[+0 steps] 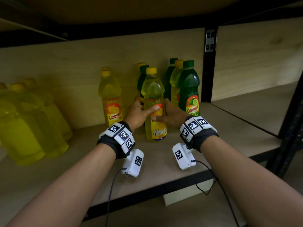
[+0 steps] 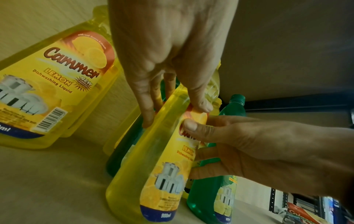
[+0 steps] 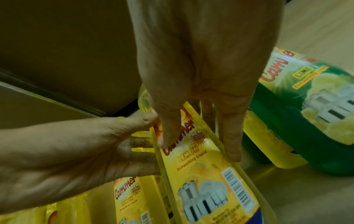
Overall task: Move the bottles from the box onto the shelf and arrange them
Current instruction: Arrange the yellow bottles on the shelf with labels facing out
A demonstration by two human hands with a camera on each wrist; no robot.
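A yellow lemon dishwashing bottle (image 1: 154, 95) stands upright on the wooden shelf (image 1: 164, 163), in front of a row of yellow and green bottles. My left hand (image 1: 144, 108) and right hand (image 1: 161, 113) grip it from either side, both thumbs on its front label and fingers curled behind. The left wrist view shows my left hand (image 2: 172, 112) pinching the bottle (image 2: 153, 174) near its shoulder. In the right wrist view my right hand (image 3: 199, 148) clasps the same bottle (image 3: 210, 181). A green lime bottle (image 1: 189, 89) stands just to the right.
Another yellow lemon bottle (image 1: 111, 99) stands to the left, with several larger yellow bottles (image 1: 24, 122) at the far left. A black upright post (image 1: 209, 71) bounds the bay on the right. A pale box (image 1: 185, 194) sits below the shelf edge.
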